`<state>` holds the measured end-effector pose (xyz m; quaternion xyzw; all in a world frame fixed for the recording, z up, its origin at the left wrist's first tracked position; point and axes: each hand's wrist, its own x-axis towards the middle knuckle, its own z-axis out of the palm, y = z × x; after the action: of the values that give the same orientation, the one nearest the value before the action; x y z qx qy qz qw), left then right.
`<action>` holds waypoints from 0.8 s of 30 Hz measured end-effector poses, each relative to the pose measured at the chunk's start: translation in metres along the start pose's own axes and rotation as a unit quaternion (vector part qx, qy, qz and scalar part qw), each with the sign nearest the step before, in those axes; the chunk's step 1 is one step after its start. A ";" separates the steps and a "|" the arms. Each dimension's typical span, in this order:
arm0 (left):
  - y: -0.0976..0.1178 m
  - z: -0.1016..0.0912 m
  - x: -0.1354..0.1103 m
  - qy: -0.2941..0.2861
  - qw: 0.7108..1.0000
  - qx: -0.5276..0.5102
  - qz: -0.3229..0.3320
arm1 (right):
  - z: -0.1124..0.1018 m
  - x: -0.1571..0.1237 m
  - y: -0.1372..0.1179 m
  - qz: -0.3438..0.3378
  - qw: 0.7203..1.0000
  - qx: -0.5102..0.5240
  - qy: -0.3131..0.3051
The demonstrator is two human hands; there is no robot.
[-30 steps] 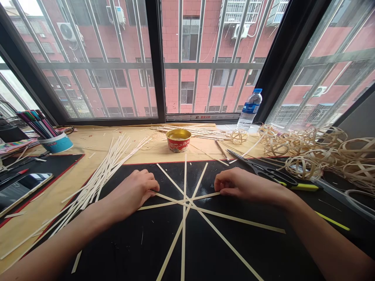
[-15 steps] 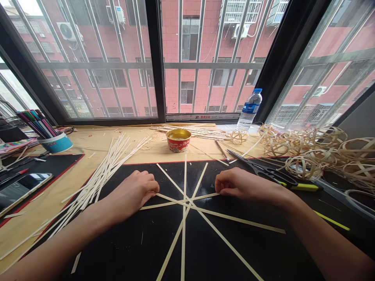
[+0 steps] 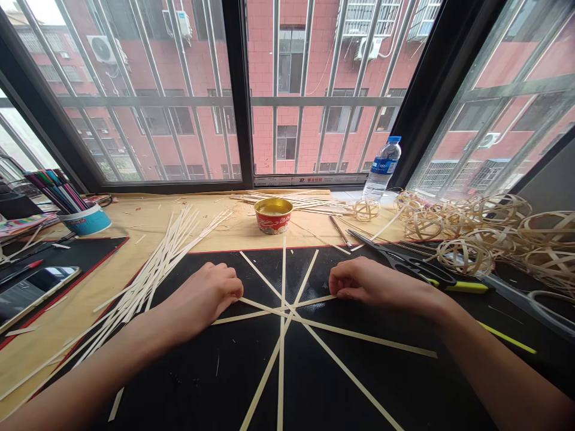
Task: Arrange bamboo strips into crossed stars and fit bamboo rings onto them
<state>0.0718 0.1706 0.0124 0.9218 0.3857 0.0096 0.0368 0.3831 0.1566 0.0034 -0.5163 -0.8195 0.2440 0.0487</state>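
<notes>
Bamboo strips (image 3: 282,359) radiate starwise between left hand (image 3: 204,294) and right hand (image 3: 371,284).

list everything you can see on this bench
crossed strips: about five, pale, star shape on the mat
black mat: one, black with red edge, front of bench
loose strips: many, pale, fanned out left
woven balls: several, pale, heaped right
scissors: one pair, black and yellow, right of the strips
grey scissors: one pair, grey, far right
bowl: one, red and gold, back centre
water bottle: one, clear with blue label, by the window
pen cup: one, blue and white, back left
phone: one, dark, front left
left hand: on the strips, left of the crossing
right hand: on the strips, right of the crossing
</notes>
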 end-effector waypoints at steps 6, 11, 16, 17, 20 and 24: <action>-0.001 -0.002 0.000 0.012 1.000 -0.007 -0.001 | -0.001 0.001 0.000 0.001 1.000 -0.002 -0.001; 0.029 -0.013 -0.016 0.014 0.998 -0.041 -0.047 | -0.009 -0.006 -0.011 -0.006 1.000 0.001 0.012; 0.076 -0.012 -0.057 -0.071 0.983 -0.165 -0.037 | -0.007 -0.033 -0.025 0.020 0.997 0.044 -0.061; 0.083 -0.010 -0.063 -0.088 0.981 -0.166 -0.036 | -0.004 -0.040 -0.027 0.021 0.997 0.038 -0.066; 0.098 -0.003 -0.069 -0.120 0.978 -0.157 -0.073 | 0.006 -0.055 -0.033 0.015 0.999 -0.001 -0.050; 0.108 0.003 -0.059 -0.142 0.973 -0.132 -0.124 | 0.014 -0.061 -0.036 0.027 0.999 -0.011 -0.046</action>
<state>0.1072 0.0524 0.0187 0.8455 0.4834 -0.0753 0.2138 0.3767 0.0857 0.0177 -0.5272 -0.8091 0.2597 -0.0014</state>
